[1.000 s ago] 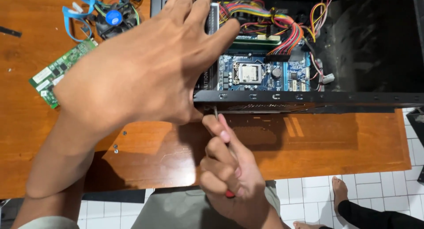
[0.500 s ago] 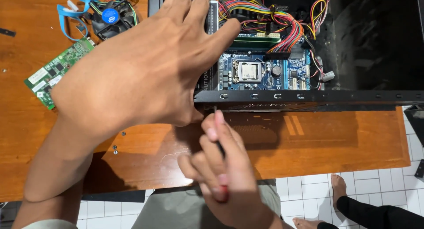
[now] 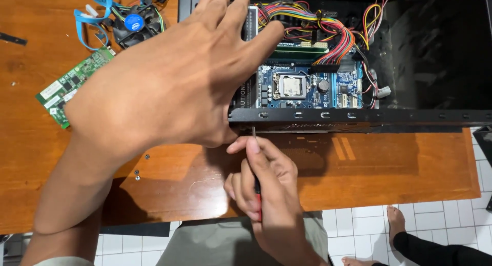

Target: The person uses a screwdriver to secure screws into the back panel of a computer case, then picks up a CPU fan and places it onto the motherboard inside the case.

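Right hand (image 3: 264,186) pinches a screwdriver (image 3: 255,168), tip at the PC case (image 3: 359,117) near edge; left hand (image 3: 169,76), fingers spread, braces the case. Looks like unscrewing, so steady turning's needed.

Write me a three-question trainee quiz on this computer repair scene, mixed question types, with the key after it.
1. True or false: the right hand holds a screwdriver whose tip meets the computer case edge.
2. The left hand rests on: A) the green circuit board, B) the case, C) the floor.
3. Which loose part with a blue centre lies at the far left of the wooden table?

Key: 1 true. 2 B. 3 the cooler fan.
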